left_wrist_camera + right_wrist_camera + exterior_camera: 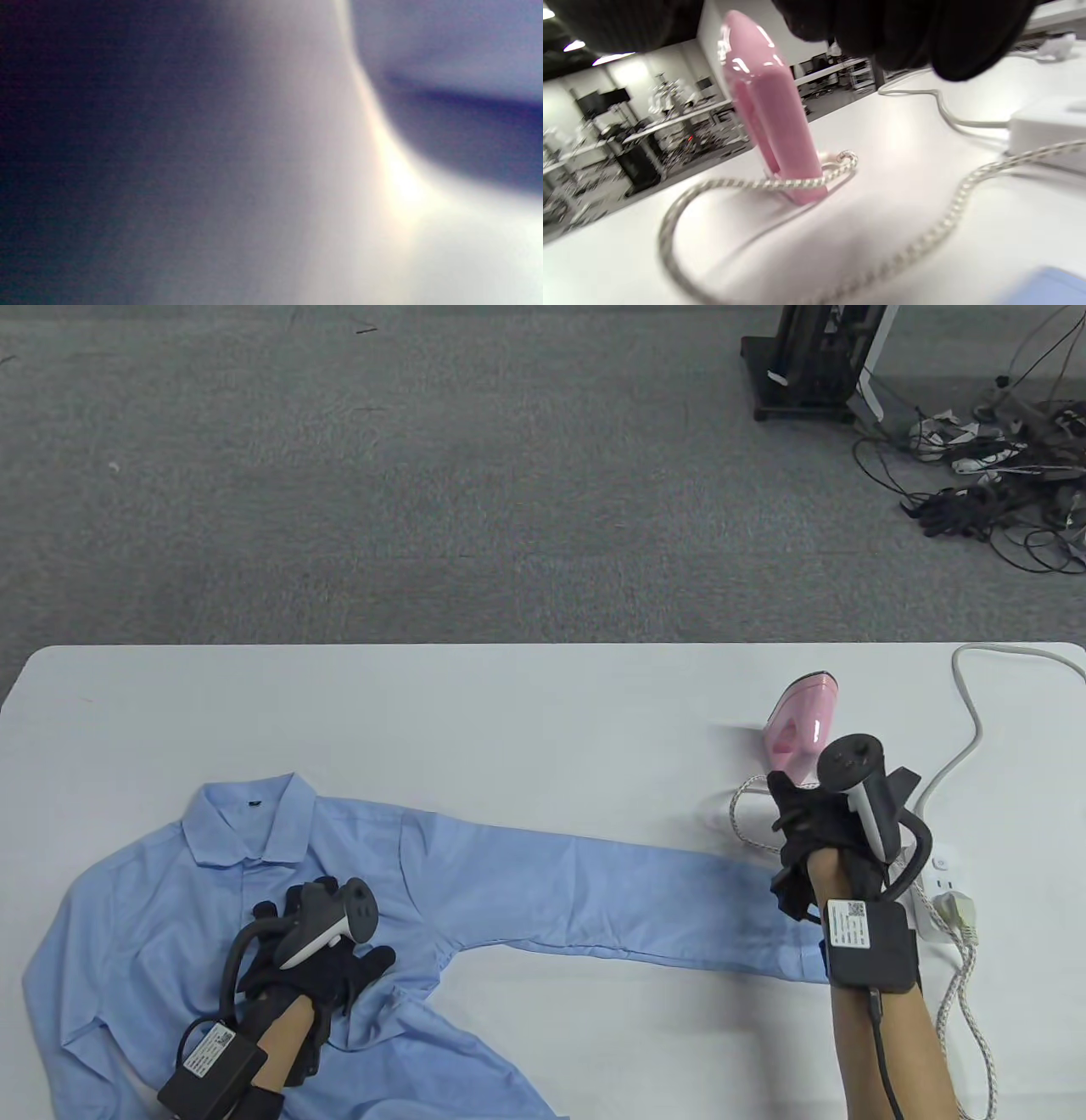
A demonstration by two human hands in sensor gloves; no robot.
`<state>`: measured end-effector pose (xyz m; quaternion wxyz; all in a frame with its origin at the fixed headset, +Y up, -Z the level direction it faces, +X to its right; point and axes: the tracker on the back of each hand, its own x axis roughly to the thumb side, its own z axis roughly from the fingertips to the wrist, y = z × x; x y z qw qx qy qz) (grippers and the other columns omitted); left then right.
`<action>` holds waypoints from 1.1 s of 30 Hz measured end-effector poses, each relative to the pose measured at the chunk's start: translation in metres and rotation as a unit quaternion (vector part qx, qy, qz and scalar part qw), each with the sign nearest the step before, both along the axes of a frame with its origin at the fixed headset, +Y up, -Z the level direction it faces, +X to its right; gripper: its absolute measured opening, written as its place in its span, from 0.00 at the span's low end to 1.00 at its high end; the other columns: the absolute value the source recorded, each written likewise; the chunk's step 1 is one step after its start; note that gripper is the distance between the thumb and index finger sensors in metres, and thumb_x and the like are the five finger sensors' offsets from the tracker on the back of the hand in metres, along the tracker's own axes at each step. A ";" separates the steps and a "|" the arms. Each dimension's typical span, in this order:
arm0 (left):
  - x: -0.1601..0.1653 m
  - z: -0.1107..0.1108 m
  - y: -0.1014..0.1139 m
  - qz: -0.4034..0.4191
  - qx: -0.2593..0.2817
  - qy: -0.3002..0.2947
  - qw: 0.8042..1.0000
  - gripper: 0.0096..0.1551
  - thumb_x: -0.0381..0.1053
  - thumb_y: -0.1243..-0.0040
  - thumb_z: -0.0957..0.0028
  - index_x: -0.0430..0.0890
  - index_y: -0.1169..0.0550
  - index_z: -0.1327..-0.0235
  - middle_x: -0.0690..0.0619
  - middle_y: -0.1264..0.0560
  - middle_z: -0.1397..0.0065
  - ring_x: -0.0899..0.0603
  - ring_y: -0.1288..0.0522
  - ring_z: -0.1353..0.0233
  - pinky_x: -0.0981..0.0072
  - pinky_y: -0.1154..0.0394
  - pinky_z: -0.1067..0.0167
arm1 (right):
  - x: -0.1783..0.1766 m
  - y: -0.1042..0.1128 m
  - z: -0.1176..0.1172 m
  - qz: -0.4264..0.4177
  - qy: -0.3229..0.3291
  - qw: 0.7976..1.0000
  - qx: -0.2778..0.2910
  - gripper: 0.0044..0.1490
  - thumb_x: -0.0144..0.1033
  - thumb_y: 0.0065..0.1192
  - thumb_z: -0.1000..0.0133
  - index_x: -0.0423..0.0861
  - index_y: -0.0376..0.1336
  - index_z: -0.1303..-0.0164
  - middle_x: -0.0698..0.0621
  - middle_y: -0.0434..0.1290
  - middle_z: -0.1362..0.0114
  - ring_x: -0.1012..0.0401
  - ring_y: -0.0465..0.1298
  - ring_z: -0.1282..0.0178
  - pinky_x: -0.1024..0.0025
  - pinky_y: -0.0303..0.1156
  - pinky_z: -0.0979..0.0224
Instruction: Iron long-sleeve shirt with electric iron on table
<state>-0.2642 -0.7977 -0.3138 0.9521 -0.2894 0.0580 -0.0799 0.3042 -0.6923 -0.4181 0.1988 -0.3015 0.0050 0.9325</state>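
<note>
At the near left of the white table [509, 704] we see the left hand [327, 959] resting flat, fingers spread, on the chest of the light blue shirt [153, 916], whose one sleeve extends right toward the right hand [806, 823]. We cannot tell how far the right hand's fingers [950, 38] are closed; they hang just above the pink iron [802, 725], apart from it in the right wrist view. The iron stands upright on its heel, its braided cord [806, 183] looped around its base, with the white power strip [946, 878] beside it.
</note>
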 end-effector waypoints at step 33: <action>-0.002 -0.001 -0.002 0.006 -0.009 0.012 1.000 0.56 0.81 0.67 0.74 0.66 0.68 0.35 0.54 0.71 0.20 0.40 0.69 0.16 0.34 0.71 0.25 | -0.084 0.101 -0.016 -0.365 0.207 0.875 0.241 0.36 0.50 0.64 0.52 0.35 0.58 0.49 0.44 0.71 0.52 0.49 0.76 0.56 0.46 0.71 0.45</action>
